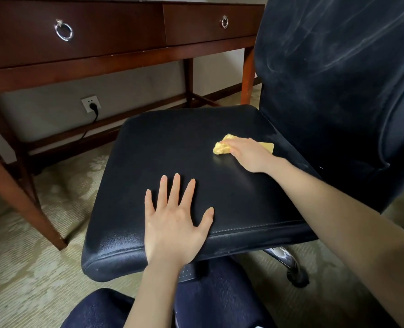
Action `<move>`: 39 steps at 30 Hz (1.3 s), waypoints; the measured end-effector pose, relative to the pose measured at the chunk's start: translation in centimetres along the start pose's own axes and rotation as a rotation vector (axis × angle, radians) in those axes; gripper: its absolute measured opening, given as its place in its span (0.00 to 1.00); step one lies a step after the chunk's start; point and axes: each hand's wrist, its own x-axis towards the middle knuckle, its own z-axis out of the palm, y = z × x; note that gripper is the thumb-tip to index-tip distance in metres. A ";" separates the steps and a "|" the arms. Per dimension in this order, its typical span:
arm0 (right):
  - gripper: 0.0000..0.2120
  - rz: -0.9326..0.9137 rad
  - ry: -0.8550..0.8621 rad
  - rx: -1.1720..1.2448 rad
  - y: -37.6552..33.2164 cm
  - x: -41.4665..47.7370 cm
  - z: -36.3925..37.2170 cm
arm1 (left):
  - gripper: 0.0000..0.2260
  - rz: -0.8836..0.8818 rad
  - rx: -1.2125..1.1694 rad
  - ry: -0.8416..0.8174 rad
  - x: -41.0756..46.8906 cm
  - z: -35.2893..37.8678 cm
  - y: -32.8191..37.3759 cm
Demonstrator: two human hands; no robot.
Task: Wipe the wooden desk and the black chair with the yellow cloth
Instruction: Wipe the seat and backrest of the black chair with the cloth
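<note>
Black leather covers the one chair [172, 143], its backrest [338, 79] streaked with pale dust. One yellow cloth [221, 147] lies on the seat near the backrest, under the right hand [248, 153], which rests flat on it and presses it down. The left hand [175, 221] lies spread, fingers straight, on the seat's front and holds nothing. Behind stands one wooden desk [101, 50] with two drawers and two ring pulls [64, 30]. One wall socket [91, 103] has a plug in it. Pale patterned carpet [30, 268] covers the floor.
</note>
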 end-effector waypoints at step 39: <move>0.21 0.471 0.162 -0.027 -1.9 -16.4 -1.2 | 0.38 0.129 -0.112 -0.066 2.9 1.1 5.0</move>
